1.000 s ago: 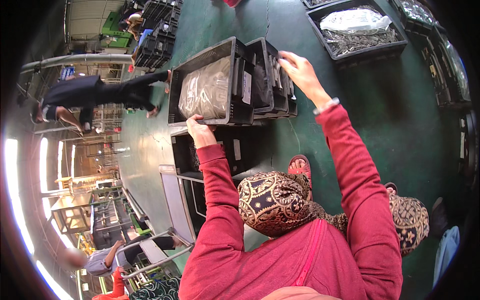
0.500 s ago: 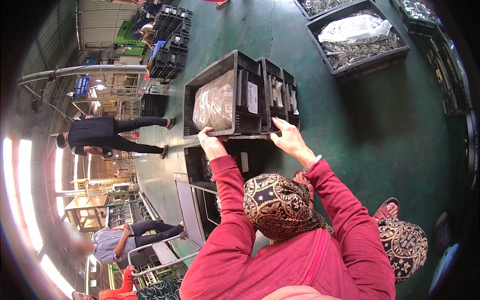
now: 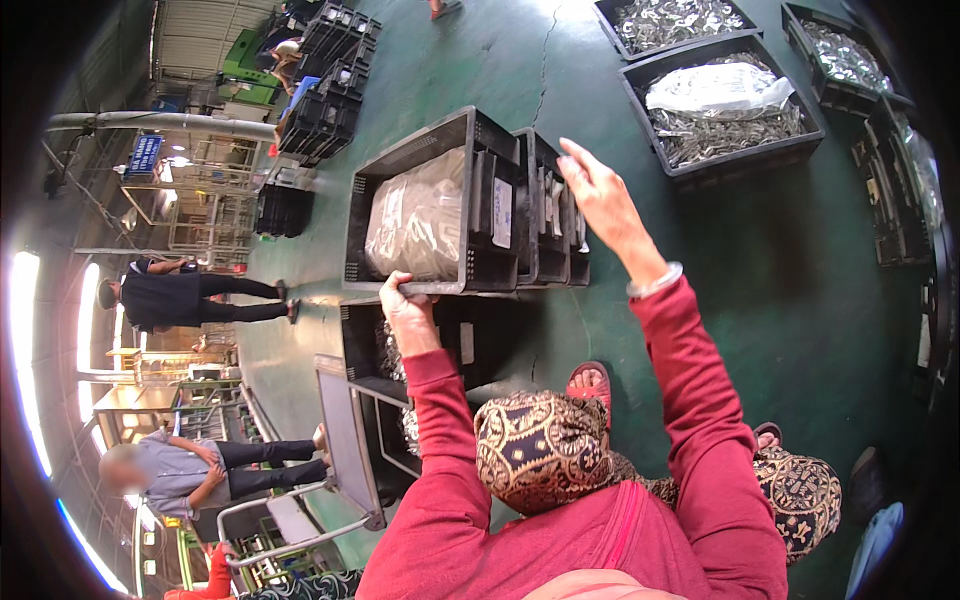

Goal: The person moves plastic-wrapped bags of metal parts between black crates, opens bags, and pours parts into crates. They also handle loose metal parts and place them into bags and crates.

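Left hand point(image 3: 408, 312) clamped on the black crate point(image 3: 482, 215) at six o'clock — right hand point(image 3: 608, 208) unclenched, fingers extended, toward three.

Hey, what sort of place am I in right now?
Probably a factory or workshop floor: an open black plastic crate holds loose silvery metal parts, more black plastic crates stand stacked, and a smooth green floor stretches wide.
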Tool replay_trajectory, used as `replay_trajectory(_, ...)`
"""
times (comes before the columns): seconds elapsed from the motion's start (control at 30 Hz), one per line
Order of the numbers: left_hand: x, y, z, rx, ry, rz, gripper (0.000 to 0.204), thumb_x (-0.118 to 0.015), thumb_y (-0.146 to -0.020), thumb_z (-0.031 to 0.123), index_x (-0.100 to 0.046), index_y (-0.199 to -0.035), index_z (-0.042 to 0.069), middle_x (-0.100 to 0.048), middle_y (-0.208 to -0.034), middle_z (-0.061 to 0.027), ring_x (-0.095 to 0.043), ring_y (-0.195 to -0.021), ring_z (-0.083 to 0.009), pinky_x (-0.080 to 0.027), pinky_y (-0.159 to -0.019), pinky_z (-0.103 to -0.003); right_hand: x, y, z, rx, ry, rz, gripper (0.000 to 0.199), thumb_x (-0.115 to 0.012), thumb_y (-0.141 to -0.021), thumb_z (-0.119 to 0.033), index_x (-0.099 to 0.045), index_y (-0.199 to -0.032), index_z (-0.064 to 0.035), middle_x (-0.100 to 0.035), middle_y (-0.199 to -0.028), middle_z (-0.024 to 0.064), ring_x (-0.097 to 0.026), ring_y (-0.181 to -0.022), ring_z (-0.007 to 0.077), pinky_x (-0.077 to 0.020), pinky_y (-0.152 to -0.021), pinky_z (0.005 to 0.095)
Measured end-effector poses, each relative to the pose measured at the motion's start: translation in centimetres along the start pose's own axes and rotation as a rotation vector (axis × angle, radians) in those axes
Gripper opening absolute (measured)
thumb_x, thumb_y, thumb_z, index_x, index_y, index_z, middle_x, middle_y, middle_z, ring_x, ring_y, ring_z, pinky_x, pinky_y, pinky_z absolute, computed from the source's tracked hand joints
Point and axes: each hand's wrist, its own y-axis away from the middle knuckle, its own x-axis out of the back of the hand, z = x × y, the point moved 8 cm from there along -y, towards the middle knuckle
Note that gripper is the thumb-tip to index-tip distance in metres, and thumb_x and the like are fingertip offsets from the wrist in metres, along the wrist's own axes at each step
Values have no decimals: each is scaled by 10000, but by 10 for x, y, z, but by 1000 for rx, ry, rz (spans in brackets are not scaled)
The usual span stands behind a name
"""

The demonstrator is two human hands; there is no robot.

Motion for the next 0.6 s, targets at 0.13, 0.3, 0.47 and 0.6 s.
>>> replay_trajectory(0.13, -35, 57, 14, -223, -31, 155, 221, -635, -617, 174, -447, -723, 126, -487, -691, -26, -523, -597, -230, -446, -528, -363, -24, -63, 11, 264, -37, -126, 653, -467, -956, -458, -411, -1369, 45, -450, -1396, 233, -403, -1327, 321, -316, -1086, 350)
replay_trajectory(0.3, -4, 29, 5, -227, 34, 54, 257, -629, -667, 229, -540, -860, 86, -530, -821, -64, -560, -683, -234, -492, -573, -355, -87, -109, 7, 117, 126, -300, 731, -516, -896, -544, -481, -1305, 62, -465, -1363, 258, -441, -1275, 350, -341, -1065, 393)
replay_trajectory(0.47, -31, 42, 0, -181, 219, 109, 202, -597, -639, 114, -431, -755, 106, -420, -763, -6, -475, -695, -167, -421, -666, -309, -79, -116, -7, 38, 295, -344, 702, -564, -845, -548, -575, -1186, 65, -592, -1186, 248, -537, -1156, 362, -406, -986, 407)
replay_trajectory(0.6, -21, 78, 18, -461, 123, 140, 128, -559, -707, 118, -459, -786, 126, -424, -791, 20, -471, -736, -141, -406, -710, -281, -71, -82, -36, 125, 381, -191, 516, -643, -831, -446, -634, -976, 48, -639, -972, 201, -614, -906, 316, -464, -815, 390)
